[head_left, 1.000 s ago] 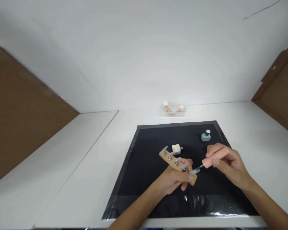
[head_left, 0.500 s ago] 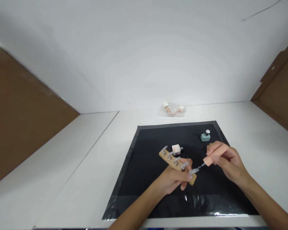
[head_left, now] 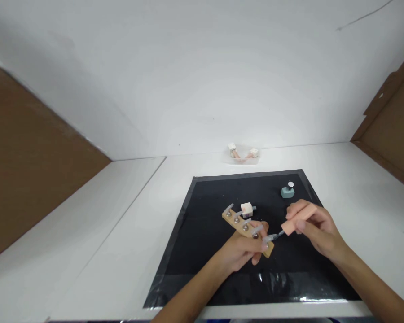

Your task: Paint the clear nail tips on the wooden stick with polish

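My left hand point(head_left: 244, 249) is closed around a wooden nail tip stand point(head_left: 236, 225), which slants down to the right. Several clear false nail tips point(head_left: 256, 229) stick up from metal knobs along it. Between the fingers of my right hand point(head_left: 318, 226) is a nail polish brush point(head_left: 298, 220) with a peach cap handle. Its dark bristle end meets the lowest nail tip point(head_left: 270, 238), beside my left thumb. Behind the stand, a white nail polish bottle point(head_left: 247, 209) lies on its side with its neck pointing right.
A black mat point(head_left: 208, 193) covers part of the white table point(head_left: 104, 251). A teal bottle point(head_left: 287, 192) with a silver-topped stopper stands at its back right. Behind the mat, a clear tray point(head_left: 244, 160) holds white and peach bottles. Brown cardboard panels point(head_left: 30, 157) flank both sides.
My right hand has shifted slightly left with the brush, whose bristles now lie further onto the lowest nail tip. My left hand and the stand stay nearly still.
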Available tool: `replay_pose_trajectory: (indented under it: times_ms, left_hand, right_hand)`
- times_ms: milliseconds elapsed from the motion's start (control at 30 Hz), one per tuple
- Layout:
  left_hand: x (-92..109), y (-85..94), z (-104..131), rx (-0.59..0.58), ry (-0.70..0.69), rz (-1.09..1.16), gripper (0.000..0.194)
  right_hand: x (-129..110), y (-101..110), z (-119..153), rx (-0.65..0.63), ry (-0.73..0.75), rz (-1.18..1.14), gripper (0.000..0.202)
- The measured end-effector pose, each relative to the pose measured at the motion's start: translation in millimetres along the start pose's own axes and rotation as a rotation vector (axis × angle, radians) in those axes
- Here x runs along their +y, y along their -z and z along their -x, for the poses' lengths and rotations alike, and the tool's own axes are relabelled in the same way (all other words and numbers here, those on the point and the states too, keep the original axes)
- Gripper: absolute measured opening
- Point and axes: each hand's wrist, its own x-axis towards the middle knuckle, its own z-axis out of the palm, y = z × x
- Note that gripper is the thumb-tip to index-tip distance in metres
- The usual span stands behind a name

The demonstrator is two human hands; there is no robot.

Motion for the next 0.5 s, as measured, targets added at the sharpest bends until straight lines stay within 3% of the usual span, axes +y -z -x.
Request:
replay_pose_trajectory:
  times_ms: [167,400,500]
  left_hand:
    - [1,-1.2,-3,0.002,0.011,-0.019,0.026]
    - [1,-3.3,-3,0.005,0.012,-0.002,0.027]
    - [2,-3.3,-3,0.009,0.009,-0.005,0.028]
  right_hand:
    - [-10,-5,-4,-0.114,0.057,0.121,0.016]
    - [-11,-3,-5,-0.043,0.245,0.215,0.013]
    - [-14,-4,-6,-0.084,0.292,0.207,0.012]
